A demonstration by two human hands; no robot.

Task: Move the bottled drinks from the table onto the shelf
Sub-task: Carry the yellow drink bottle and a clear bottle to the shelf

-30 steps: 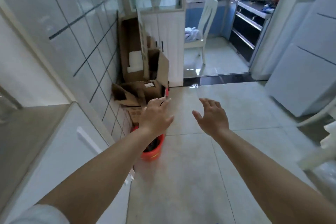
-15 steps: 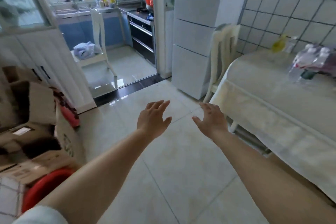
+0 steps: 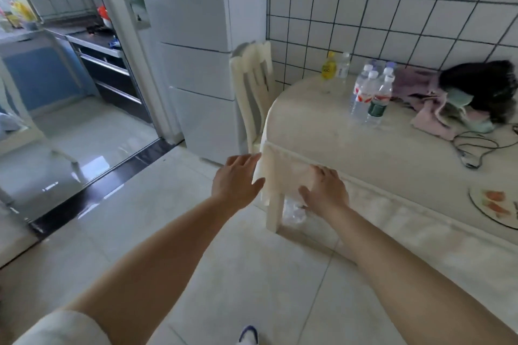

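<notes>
Water bottles [image 3: 370,95]: cluster upright on table [image 3: 322,131], out of reach. Left hand [image 3: 235,182], right hand [image 3: 326,190]: spread, empty. Approach; grip mid-body.

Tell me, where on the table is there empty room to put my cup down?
The table is bare along its near side, between the water bottles and the front edge, and on towards the plate. The back by the tiled wall is crowded: yellow bottle, water bottles, pink cloth, black cable.
</notes>
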